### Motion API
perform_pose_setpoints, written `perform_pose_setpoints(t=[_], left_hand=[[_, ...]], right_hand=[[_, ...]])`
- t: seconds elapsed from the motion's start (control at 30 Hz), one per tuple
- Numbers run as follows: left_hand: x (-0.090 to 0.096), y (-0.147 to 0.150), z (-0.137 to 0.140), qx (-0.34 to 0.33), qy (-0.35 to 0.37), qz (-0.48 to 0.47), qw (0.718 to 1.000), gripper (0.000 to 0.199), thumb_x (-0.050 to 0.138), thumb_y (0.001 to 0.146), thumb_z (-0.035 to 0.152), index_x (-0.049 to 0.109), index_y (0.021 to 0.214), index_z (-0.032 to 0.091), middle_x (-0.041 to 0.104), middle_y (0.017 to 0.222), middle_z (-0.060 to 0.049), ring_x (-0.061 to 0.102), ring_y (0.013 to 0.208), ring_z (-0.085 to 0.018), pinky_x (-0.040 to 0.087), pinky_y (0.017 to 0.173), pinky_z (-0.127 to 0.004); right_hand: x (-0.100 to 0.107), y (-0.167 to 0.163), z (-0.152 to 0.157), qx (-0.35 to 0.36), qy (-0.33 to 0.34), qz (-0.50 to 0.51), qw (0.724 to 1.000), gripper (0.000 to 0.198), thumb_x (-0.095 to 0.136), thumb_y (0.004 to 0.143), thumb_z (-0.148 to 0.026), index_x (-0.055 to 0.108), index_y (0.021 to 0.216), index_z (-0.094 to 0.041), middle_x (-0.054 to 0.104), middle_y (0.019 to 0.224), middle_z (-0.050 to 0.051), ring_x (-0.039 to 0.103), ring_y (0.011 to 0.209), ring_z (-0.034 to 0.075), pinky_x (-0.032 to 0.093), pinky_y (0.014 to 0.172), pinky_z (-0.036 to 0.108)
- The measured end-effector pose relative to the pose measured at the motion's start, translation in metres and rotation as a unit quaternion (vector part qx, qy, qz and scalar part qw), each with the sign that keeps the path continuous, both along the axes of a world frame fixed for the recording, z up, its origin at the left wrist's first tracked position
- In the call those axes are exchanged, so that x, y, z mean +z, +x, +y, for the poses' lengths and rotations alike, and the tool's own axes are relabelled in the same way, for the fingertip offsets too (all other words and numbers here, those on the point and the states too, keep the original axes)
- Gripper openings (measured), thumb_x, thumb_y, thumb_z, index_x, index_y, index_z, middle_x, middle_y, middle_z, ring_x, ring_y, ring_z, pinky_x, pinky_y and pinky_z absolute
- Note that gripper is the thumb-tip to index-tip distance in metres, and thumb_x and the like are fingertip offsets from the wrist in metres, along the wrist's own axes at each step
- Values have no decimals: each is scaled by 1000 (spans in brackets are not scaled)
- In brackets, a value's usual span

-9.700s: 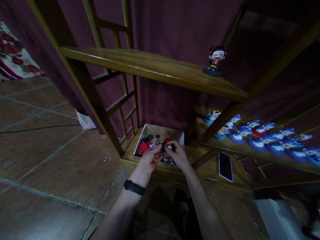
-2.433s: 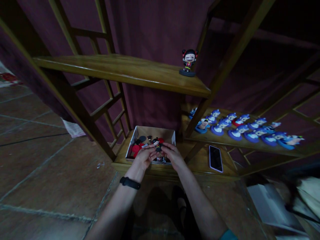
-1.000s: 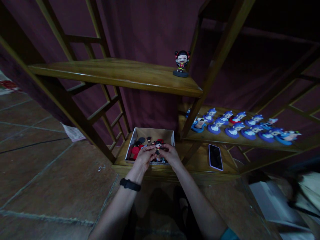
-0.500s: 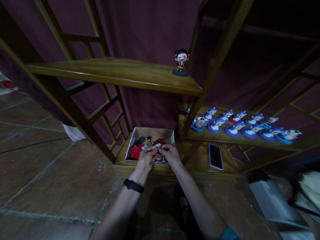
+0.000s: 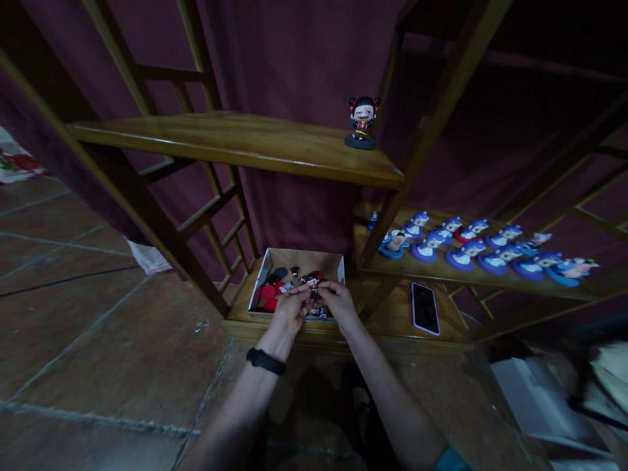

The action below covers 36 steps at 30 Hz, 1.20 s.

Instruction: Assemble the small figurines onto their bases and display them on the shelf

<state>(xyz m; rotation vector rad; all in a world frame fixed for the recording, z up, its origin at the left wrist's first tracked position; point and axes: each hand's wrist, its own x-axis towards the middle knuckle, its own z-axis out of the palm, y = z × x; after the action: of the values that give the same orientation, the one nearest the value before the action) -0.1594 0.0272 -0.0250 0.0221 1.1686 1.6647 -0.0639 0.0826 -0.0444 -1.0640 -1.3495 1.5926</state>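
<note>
Left hand [image 5: 290, 309] and right hand [image 5: 339, 304] pinching one dark figurine [image 5: 313, 281] above one open box [image 5: 307, 256].
One standing figurine [image 5: 363, 120] on the upper shelf [image 5: 220, 140]; about twelve bluish figurines [image 5: 465, 255] on the right shelf [image 5: 422, 270]; one phone [image 5: 425, 309] below; maroon curtain [image 5: 299, 65] behind, tiled floor [image 5: 98, 366].

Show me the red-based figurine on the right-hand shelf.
The back-row figurine between two purple-based ones: its base is red, while the others there stand on purple or blue.
</note>
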Motion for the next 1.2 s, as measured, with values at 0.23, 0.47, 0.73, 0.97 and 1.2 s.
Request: perform_pose_setpoints(t=[0.23,0.47,0.73,0.97,1.2], left_hand=[[2,-6,0,-28,-19,-16,999,16,56,71,-4,58,73,11,58,54,0,54,43,-8,48,47,-19],[3,-5,-1,-40,-20,-30,999,15,60,69,-4,58,70,11,59,55,-1,54,43,-8,49,47,-19],[2,-7,0,-55,-23,-53,997,18,53,74,-5,56,73,12,58,55,0,55,44,-8,49,48,-19],[2,-11,1,-34,-29,-61,997,17,52,75,-4,54,74,13,59,56,-1,57,47,-9,51,50,-20],[1,-11,1,-34,-32,-46,998,19,54,73,-6,54,74,14,61,60,-1,59,49,-9,52,53,-21]], right_hand=[[9,3,-4,13,-34,20,999,16,64,60,-29,64,70,-18,61,69,-1,57,62,12,53,60,26],[10,3,-5,10,-47,36,998,16,67,58,-31,63,65,-18,61,66,-2,57,59,12,53,58,27],[9,2,-5,10,-51,42,998,20,64,60,-33,60,73,-18,60,73,-1,57,63,12,53,58,27],[11,3,-3,-17,-55,51,997,25,64,61,-28,60,83,-19,61,85,1,60,68,11,52,60,25],[12,3,-3,23,-88,57,994,30,66,57,-22,60,86,-18,62,75,-1,59,60,11,52,60,26]])
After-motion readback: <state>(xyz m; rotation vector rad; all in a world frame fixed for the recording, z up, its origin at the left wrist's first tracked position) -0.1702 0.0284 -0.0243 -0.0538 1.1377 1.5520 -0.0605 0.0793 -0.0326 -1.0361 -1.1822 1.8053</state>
